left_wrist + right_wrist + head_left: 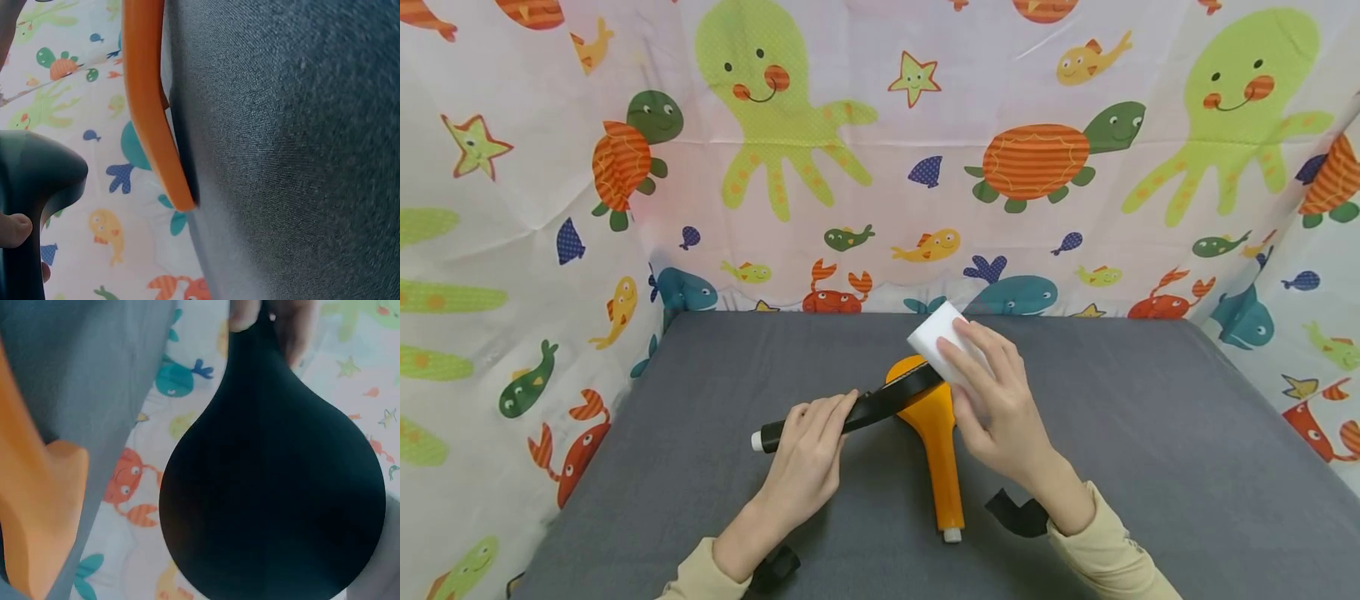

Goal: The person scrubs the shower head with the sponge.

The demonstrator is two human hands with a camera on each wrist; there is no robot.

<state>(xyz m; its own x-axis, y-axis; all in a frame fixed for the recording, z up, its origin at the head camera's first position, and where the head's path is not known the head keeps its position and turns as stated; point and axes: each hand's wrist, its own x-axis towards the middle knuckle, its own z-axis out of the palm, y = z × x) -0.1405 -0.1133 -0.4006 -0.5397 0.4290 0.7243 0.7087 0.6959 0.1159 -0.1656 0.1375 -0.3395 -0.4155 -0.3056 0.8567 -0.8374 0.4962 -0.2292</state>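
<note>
My left hand (pixel 808 462) grips the handle of a black shower head (pixel 880 406) with a white end, tilted above the table. Its round head points to the right and fills much of the right wrist view (pixel 269 487). My right hand (pixel 1007 417) holds a white sponge (pixel 938 335) at the far end of that head, fingers on one side and thumb on the other. An orange shower head (pixel 938 450) lies on the table behind and below, handle toward me. The black head partly hides its round part.
A grey cloth covers the table (pixel 715 367). Behind it and at both sides hangs a white curtain (pixel 880 200) printed with sea animals. A dark strap piece (pixel 1018 513) shows beside the right wrist, another dark piece (pixel 775 571) by the left.
</note>
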